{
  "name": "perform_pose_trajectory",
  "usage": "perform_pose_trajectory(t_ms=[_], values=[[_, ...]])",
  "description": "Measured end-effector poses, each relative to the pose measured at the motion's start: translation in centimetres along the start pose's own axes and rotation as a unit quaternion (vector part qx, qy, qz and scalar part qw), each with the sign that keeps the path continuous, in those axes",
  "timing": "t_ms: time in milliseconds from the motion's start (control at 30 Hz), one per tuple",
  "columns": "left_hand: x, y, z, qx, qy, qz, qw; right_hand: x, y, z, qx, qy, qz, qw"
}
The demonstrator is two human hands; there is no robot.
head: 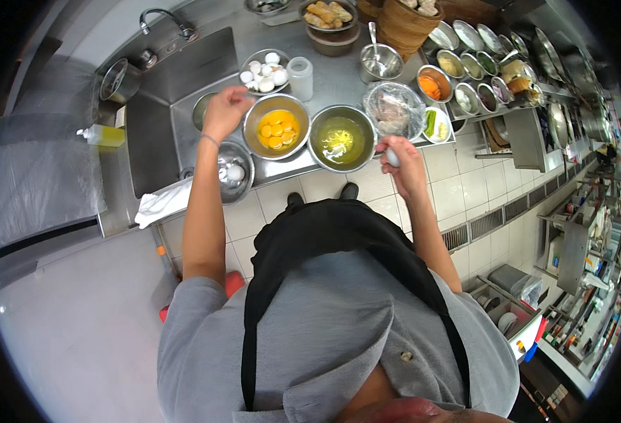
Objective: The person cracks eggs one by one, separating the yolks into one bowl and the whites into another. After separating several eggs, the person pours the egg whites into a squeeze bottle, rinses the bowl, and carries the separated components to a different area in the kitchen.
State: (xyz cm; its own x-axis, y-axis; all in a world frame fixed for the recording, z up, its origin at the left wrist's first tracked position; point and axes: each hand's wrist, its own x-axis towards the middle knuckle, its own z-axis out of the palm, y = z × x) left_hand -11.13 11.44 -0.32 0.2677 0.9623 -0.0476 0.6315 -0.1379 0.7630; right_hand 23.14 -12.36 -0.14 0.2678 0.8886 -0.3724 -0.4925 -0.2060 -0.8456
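Note:
My right hand (406, 168) holds a white egg (392, 157) at the right rim of a steel bowl (316, 153) of clear egg white (337, 138). Left of it, another steel bowl (252, 144) has several whole yolks (277, 128) in it. My left hand (225, 113) hovers at that bowl's left rim with fingers apart and nothing visible in them. Just beyond is a bowl of white eggshells (265, 74); whether some are whole eggs is unclear. Under my left forearm, a steel bowl (244, 187) contains one white egg (234, 172).
A steel sink (151, 137) with a faucet lies left, a folded white cloth (165, 203) on its front edge. Behind the bowls stand a translucent plastic container (301, 79) and a pot with a spoon (381, 63). A plastic-wrapped bowl (395, 108) and small dish (437, 126) sit right.

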Motion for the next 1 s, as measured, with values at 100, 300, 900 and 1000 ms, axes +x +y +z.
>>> perform_pose_trajectory(t_ms=[100, 300, 900, 1000], values=[[-5.2, -1.5, -2.6, 0.046, -0.04, -0.083, 0.995, 0.0, 0.2, -1.4, 0.019, 0.02, 0.011, 1.0], [-11.9, -5.9, -0.4, 0.207, -0.124, -0.119, 0.963, 0.5, -0.4, -1.3, 0.031, -0.03, 0.034, 0.998], [-12.1, 2.0, 4.0, -0.439, -0.073, -0.141, 0.884, 1.7, -2.5, 4.2, -0.17, -0.051, -0.123, 0.976], [-10.7, 4.5, 7.7, -0.493, -0.135, -0.104, 0.853, 1.7, -2.4, 5.6, -0.22, -0.066, -0.186, 0.955]])
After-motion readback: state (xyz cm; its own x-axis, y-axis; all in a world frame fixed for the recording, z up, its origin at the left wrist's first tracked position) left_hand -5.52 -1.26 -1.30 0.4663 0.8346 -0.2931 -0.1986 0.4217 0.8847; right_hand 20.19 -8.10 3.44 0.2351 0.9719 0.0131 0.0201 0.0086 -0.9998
